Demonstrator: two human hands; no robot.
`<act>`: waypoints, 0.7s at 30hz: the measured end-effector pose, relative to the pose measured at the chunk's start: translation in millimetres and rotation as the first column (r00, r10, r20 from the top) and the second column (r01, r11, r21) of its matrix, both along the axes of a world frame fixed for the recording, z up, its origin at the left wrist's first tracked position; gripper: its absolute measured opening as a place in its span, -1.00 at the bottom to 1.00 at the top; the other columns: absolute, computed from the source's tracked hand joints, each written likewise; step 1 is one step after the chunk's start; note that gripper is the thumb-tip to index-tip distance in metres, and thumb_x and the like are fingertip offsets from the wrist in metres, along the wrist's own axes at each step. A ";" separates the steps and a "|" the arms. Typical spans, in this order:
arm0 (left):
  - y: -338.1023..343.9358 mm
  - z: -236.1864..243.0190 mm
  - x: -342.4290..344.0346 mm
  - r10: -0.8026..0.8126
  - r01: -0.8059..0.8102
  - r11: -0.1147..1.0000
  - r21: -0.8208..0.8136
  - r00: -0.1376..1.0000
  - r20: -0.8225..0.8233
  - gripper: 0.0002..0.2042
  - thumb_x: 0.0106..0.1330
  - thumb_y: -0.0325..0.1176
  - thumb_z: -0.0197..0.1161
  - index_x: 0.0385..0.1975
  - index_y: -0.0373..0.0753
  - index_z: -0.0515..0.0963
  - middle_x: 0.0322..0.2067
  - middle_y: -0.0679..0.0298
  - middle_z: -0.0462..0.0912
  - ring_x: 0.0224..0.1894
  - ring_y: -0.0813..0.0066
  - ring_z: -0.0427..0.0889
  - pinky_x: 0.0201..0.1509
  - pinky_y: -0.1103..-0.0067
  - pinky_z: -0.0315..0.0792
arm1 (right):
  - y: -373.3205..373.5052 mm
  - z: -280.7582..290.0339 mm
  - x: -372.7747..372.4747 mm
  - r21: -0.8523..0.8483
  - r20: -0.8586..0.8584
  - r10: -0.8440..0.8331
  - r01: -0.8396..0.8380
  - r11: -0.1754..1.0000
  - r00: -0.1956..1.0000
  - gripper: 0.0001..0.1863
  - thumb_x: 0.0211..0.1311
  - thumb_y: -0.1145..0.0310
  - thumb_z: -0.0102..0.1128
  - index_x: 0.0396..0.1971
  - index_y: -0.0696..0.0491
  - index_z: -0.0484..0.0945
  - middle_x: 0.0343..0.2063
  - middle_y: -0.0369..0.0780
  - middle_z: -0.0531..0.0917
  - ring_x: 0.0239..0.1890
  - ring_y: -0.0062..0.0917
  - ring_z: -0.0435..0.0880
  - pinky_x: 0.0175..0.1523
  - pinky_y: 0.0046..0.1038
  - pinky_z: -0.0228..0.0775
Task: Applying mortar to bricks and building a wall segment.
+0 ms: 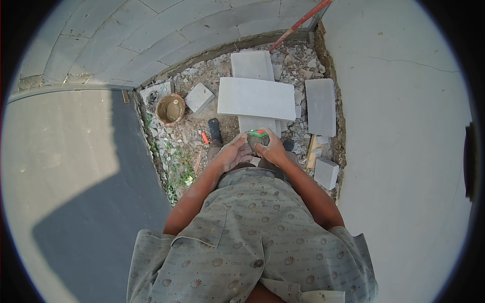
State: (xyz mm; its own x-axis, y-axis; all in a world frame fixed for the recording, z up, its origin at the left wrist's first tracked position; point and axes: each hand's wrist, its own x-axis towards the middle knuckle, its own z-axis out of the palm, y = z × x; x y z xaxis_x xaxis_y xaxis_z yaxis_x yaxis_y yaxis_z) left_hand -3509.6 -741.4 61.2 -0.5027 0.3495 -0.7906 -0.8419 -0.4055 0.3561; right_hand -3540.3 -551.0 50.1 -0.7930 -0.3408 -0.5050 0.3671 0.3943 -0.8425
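Observation:
Both of my hands meet in front of my body around a small grey object with a green and red top. My left hand cups it from the left with the fingers curled against it. My right hand grips it from the right, thumb on top. What the object is cannot be told at this size. Just beyond the hands lies a large grey stone slab on rubble, with another slab behind it.
A round bucket of brown mortar stands at the left of the rubble bed, a small stone block beside it. More slabs lie right and near right. A red-handled tool leans far back. Paved stones curve behind; concrete flanks both sides.

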 end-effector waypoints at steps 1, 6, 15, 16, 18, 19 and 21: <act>-1.6 1.5 2.1 -0.006 0.010 0.980 -0.199 1.000 0.021 -0.49 0.39 0.00 -0.02 0.19 -0.22 0.30 -0.19 0.07 0.56 0.02 0.27 0.51 0.08 0.38 0.39 | 6.0 -17.9 -2.9 0.000 0.007 0.008 -0.008 1.000 1.000 -0.16 -0.11 0.10 0.36 0.18 0.19 0.26 0.01 0.05 0.48 0.05 -0.17 0.49 0.14 -0.31 0.30; -67.1 -36.9 37.5 -0.607 0.357 0.426 -0.831 0.794 0.030 -0.36 0.23 0.07 0.13 0.21 -0.25 0.31 0.14 -0.13 0.37 0.19 0.03 0.38 0.26 0.37 0.24 | 30.2 -50.5 -47.1 0.032 0.066 -0.314 0.313 0.949 0.947 -0.36 -0.01 0.35 0.34 0.12 0.13 0.32 -0.10 -0.13 0.52 -0.14 -0.43 0.58 -0.17 -0.43 0.57; -138.7 -122.5 46.2 -0.499 0.676 0.233 -0.699 0.700 0.510 -0.11 0.10 0.12 0.21 0.36 -0.15 -0.04 0.23 -0.31 0.12 0.23 -0.21 0.27 0.24 0.24 0.27 | -13.2 -160.0 -213.9 0.037 0.160 -0.569 0.571 0.820 0.807 -0.48 0.09 0.31 0.35 0.04 0.06 0.37 -0.11 -0.19 0.55 -0.10 -0.42 0.57 0.00 -0.29 0.49; -141.2 -120.2 40.2 -0.489 0.675 0.183 -0.715 0.694 0.529 -0.14 0.11 0.10 0.21 0.35 -0.14 -0.01 0.22 -0.28 0.15 0.20 -0.20 0.31 0.20 0.23 0.30 | -22.8 -178.3 -231.1 0.041 0.174 -0.563 0.566 0.824 0.808 -0.49 0.11 0.29 0.33 0.05 0.06 0.37 -0.09 -0.19 0.54 -0.06 -0.42 0.54 0.04 -0.26 0.46; -149.8 -125.8 32.6 -0.468 0.680 0.145 -0.719 0.687 0.555 -0.17 0.12 0.09 0.20 0.34 -0.14 0.03 0.22 -0.24 0.17 0.17 -0.18 0.36 0.17 0.22 0.34 | -32.5 -229.3 -268.1 0.051 0.249 -0.586 0.593 0.803 0.771 -0.44 0.11 0.27 0.34 0.09 0.07 0.36 -0.05 -0.18 0.52 -0.02 -0.39 0.51 0.05 -0.23 0.42; -156.2 -132.2 31.4 -0.467 0.656 0.131 -0.743 0.702 0.537 -0.22 0.13 0.06 0.19 0.32 -0.13 0.08 0.18 -0.20 0.22 0.14 -0.15 0.39 0.13 0.21 0.37 | -32.7 -259.6 -287.0 0.062 0.311 -0.609 0.624 0.779 0.730 -0.39 0.09 0.26 0.36 0.12 0.09 0.35 -0.04 -0.18 0.51 -0.02 -0.35 0.51 0.02 -0.22 0.42; -166.5 -137.6 28.2 -0.455 0.648 0.132 -0.750 0.712 0.535 -0.26 0.14 0.03 0.19 0.30 -0.11 0.13 0.15 -0.16 0.27 0.11 -0.12 0.43 0.09 0.20 0.40 | -42.2 -298.1 -307.8 0.206 0.197 -0.586 0.551 0.809 0.786 -0.47 0.14 0.20 0.27 0.08 0.12 0.42 -0.06 -0.10 0.55 -0.06 -0.32 0.54 0.03 -0.31 0.39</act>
